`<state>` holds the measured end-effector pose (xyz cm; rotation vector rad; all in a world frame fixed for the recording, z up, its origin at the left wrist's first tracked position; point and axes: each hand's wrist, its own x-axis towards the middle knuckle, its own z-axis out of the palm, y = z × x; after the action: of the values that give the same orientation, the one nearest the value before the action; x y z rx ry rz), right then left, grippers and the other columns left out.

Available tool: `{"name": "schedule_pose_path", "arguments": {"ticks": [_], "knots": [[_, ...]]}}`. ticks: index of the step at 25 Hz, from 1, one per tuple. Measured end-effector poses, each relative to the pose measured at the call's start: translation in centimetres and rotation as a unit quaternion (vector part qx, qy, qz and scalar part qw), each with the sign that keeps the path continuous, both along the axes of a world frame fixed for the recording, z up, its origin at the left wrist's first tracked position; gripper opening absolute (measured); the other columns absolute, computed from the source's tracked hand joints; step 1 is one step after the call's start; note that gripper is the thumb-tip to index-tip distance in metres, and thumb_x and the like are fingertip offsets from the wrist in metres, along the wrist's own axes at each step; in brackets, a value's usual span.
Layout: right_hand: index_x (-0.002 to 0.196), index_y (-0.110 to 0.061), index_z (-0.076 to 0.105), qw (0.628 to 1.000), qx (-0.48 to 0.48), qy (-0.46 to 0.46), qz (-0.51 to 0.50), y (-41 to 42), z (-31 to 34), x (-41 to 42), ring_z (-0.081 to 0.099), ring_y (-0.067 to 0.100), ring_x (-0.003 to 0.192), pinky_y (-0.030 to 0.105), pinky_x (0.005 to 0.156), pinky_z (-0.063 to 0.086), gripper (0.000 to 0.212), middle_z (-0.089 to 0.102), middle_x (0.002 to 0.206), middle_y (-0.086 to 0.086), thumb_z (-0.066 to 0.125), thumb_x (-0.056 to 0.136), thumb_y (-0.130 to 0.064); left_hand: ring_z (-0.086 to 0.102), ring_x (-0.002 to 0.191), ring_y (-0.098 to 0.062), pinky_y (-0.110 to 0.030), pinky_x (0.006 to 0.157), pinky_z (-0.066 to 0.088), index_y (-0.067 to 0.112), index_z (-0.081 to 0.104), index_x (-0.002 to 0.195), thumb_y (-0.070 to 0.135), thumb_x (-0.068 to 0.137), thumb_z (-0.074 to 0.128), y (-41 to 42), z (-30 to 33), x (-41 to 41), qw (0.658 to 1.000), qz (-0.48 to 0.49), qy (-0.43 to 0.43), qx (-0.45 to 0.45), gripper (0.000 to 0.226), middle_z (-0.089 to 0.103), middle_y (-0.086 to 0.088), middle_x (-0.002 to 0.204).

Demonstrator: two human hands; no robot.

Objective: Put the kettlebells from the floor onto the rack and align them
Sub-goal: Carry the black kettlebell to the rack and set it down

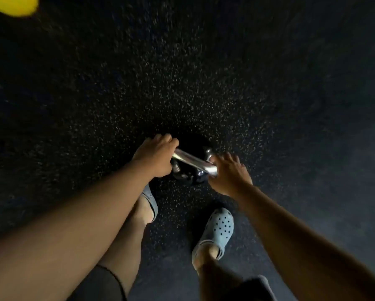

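A black kettlebell (192,178) with a shiny metal handle (192,159) hangs low over the dark speckled floor, in front of my feet. My left hand (156,156) is wrapped around the handle's left end. My right hand (229,173) grips the handle's right end, its fingers partly spread over the corner. Most of the kettlebell's body is hidden in shadow beneath the handle and my hands. No rack is in view.
A blurred yellow object (11,5) shows at the top left corner. My two feet in light blue clogs (217,231) stand just behind the kettlebell. Dark speckled rubber flooring (204,72) spreads in every direction.
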<state>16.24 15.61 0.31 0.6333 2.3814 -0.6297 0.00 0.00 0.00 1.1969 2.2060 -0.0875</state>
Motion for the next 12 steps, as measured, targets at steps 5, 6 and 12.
{"name": "schedule_pose_path", "arguments": {"ticks": [5, 6, 12], "knots": [[0.116, -0.019, 0.062, 0.998, -0.009, -0.055, -0.002, 0.2, -6.4, -1.7, 0.058, 0.031, 0.102, 0.041, 0.082, 0.053, 0.042, 0.059, 0.118, 0.01, 0.063, 0.082, -0.042, 0.052, 0.094, -0.018, -0.037, 0.077, 0.048, 0.028, 0.052, 0.075, 0.026, 0.073, 0.072, 2.3, -6.8, -2.3, 0.99, -0.049, -0.135, -0.008, 0.02, 0.052, 0.01, 0.089], [0.11, -0.02, 0.065, 0.997, -0.032, -0.066, -0.026, 0.1, -6.5, -1.9, 0.063, 0.029, 0.089, 0.036, 0.073, 0.055, 0.037, 0.065, 0.108, 0.011, 0.066, 0.08, -0.041, 0.054, 0.086, -0.016, -0.038, 0.073, 0.05, 0.027, 0.05, 0.069, 0.022, 0.07, 0.072, 2.4, -7.2, -2.9, 0.982, -0.046, -0.181, -0.015, 0.022, 0.05, 0.011, 0.082], [0.092, -0.012, 0.069, 0.997, -0.066, -0.048, -0.014, 2.3, -0.5, -9.6, 0.049, 0.007, 0.047, 0.019, 0.041, 0.032, 0.019, 0.054, 0.061, -0.003, 0.067, 0.08, -0.027, 0.055, 0.053, -0.013, -0.027, 0.046, 0.038, 0.021, 0.058, 0.062, 0.019, 0.069, 0.069, 3.0, -2.6, -8.0, 0.967, 0.019, -0.255, 0.023, 0.013, 0.059, 0.005, 0.06]]}}
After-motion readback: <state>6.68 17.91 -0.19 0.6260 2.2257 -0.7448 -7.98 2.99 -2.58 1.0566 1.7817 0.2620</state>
